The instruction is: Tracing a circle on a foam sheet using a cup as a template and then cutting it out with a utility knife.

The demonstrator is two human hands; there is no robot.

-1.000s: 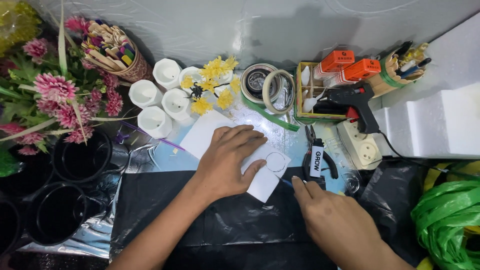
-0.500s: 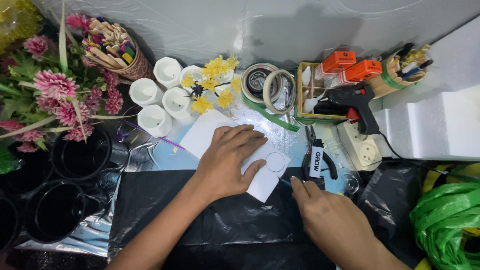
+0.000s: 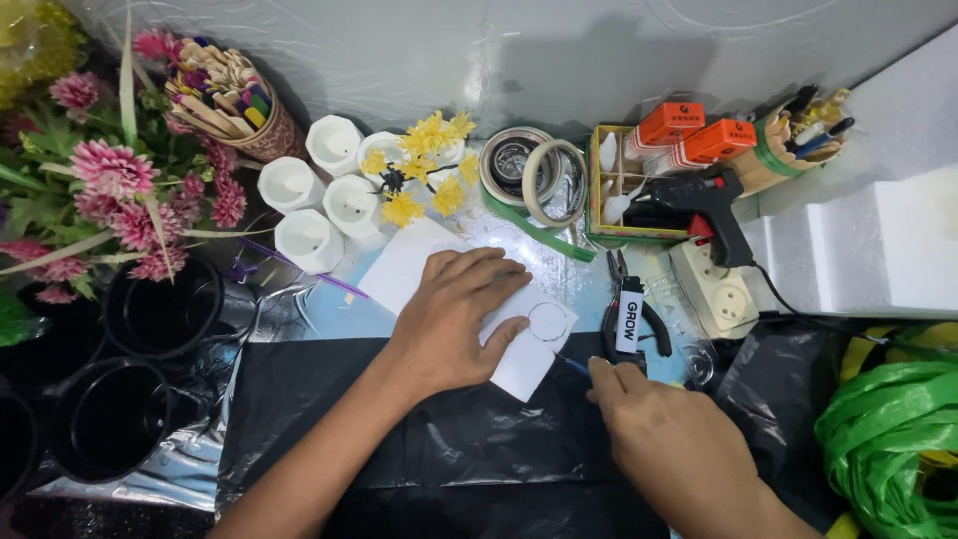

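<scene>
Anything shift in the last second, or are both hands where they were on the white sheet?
Almost nothing moved. The left hand still presses flat on the white sheet, beside the drawn circle. The right hand stays at the sheet's right edge, still pinching a thin blue tool; at most it has crept slightly toward the sheet. Nothing picked up or released. The pliers, glue gun and white cups are unchanged.

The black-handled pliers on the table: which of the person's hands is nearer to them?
The right hand. Its fingertips lie just below the pliers, not touching them. The left hand rests flat on the white paper, further off to their left.
</scene>
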